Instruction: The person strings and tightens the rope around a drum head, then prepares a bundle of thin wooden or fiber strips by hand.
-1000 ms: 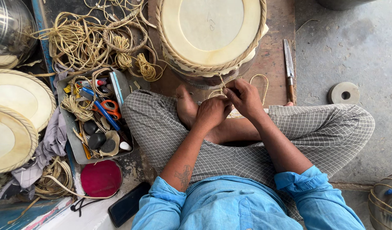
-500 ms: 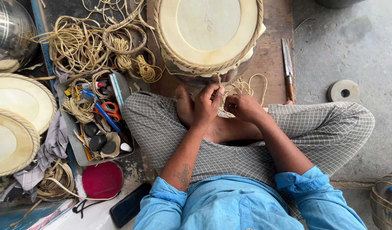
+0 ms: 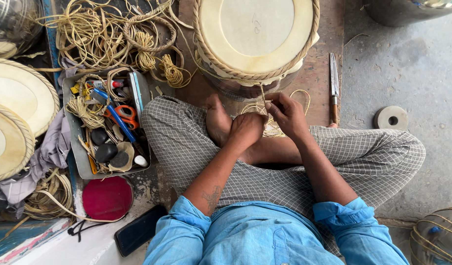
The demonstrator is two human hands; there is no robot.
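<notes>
The person sits cross-legged on a wooden board, and the work looks partway through: the drum (image 3: 258, 37) at the far end of the board already carries a pale skin and a plaited rim, while loose straw-coloured lacing (image 3: 280, 128) lies unthreaded at its foot, so by my reading the lacing is not finished.

Nearest, the left hand (image 3: 245, 131) is curled into a loose fist over the bare foot (image 3: 217, 120), apparently gripping the lacing, though its fingers hide what they close on. Just beyond, the right hand (image 3: 287, 114) has its fingertips pressed together, pinching a thin strip that runs up to the drum's lower rim.

A knife (image 3: 334, 88) lies along the board's right edge, and a tool tray (image 3: 77, 147) sits off the left edge.
</notes>
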